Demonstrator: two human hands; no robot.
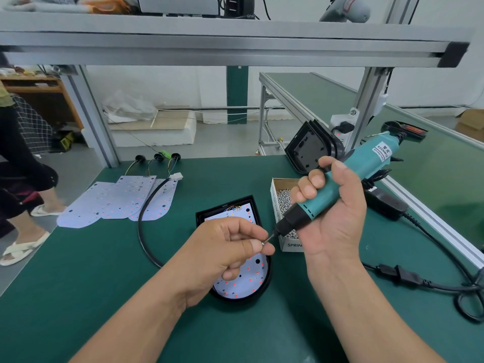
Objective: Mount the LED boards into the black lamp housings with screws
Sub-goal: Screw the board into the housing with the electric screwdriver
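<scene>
The right hand [335, 218] grips a teal electric screwdriver [366, 163], its bit angled down towards the left hand [227, 247], whose thumb and forefinger pinch what looks like a small screw [262, 242] at the bit tip. Beneath the left hand, a black lamp housing [235, 299] lies on the green bench mat [91, 271] with a white LED board [243, 282] seated inside, just beside an open box of screws [281, 203].

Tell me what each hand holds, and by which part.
The right hand grips the teal electric screwdriver around its body, above the black nose. The left hand pinches a small screw between thumb and forefinger, at the bit tip.
</scene>
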